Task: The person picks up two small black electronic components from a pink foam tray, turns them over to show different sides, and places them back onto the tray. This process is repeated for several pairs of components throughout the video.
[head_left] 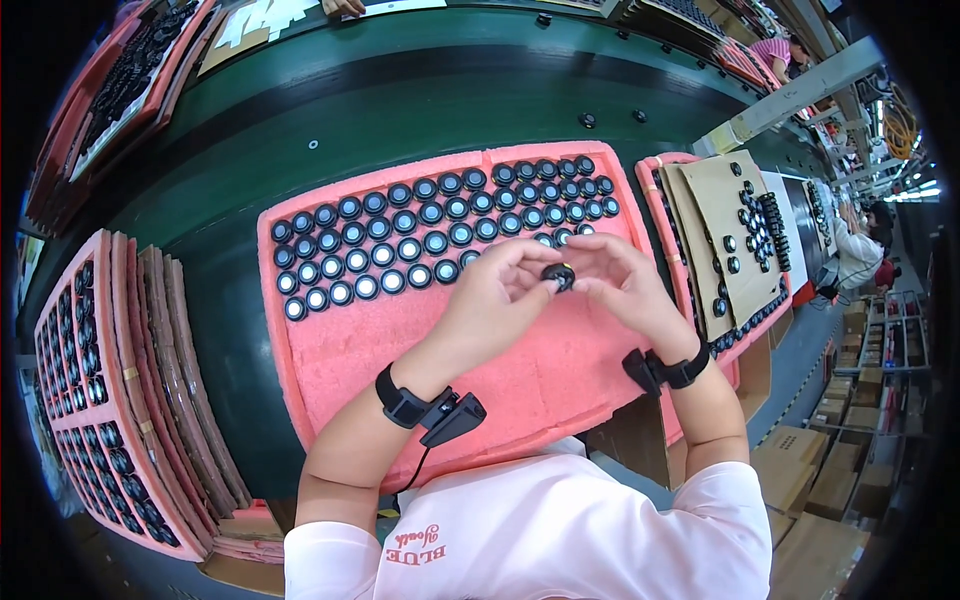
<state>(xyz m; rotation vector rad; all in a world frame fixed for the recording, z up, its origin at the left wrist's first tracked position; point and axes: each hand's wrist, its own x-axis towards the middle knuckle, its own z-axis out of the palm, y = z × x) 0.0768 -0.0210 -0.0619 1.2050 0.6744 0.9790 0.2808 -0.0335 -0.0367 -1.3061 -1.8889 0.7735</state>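
Note:
A small round black part (558, 277) with a bit of yellow at its top edge is held between my hands, above the pink foam tray (430, 370). My left hand (500, 292) pinches it from the left between thumb and fingers. From the other side my right hand (628, 287) closes on it, the thumb at its lower right edge and the fingers curled over. Beyond my hands, rows of black round parts (435, 242) with pale, shiny centres fill the tray's far half. My hands hide a few of them; the near half is bare foam.
Stacked foam trays of black parts (75, 340) stand at the left. Right of my tray, brown cardboard sheets (715, 240) carry loose parts. A green conveyor belt (420, 100) runs behind, with a few parts on it. Cardboard boxes (800, 470) sit lower right; other people are farther off.

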